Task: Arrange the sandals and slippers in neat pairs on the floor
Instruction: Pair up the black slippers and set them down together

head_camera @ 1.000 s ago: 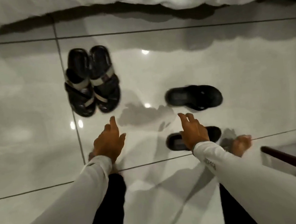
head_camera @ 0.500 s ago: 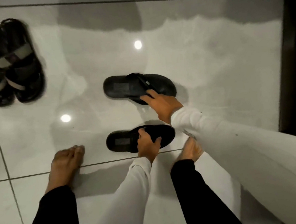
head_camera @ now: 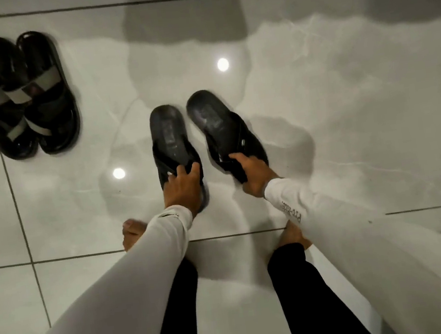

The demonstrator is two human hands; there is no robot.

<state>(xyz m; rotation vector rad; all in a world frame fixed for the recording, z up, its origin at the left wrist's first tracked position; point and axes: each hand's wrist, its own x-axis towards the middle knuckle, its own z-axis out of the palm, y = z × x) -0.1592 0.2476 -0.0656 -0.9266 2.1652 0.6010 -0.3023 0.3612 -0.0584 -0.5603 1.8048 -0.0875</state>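
Having swung both black flip-flops from crosswise to lengthwise, heels away, left hand (head_camera: 181, 184) gripping one flip-flop (head_camera: 170, 134), right hand (head_camera: 252, 172) pinching the other (head_camera: 220, 124), nearly paired beside the strapped sandals (head_camera: 24, 94).

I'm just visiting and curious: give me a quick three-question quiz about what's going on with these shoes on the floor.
1. True or false: the left hand and right hand each grip one black slipper.
2. Where does the strapped sandal pair sit relative to the slippers? A) on the person's left B) on the person's right C) between them
3. Fill in: the left slipper and right slipper have their ____ ends pointing away from the person.

Key: 1 true; 2 A; 3 heel
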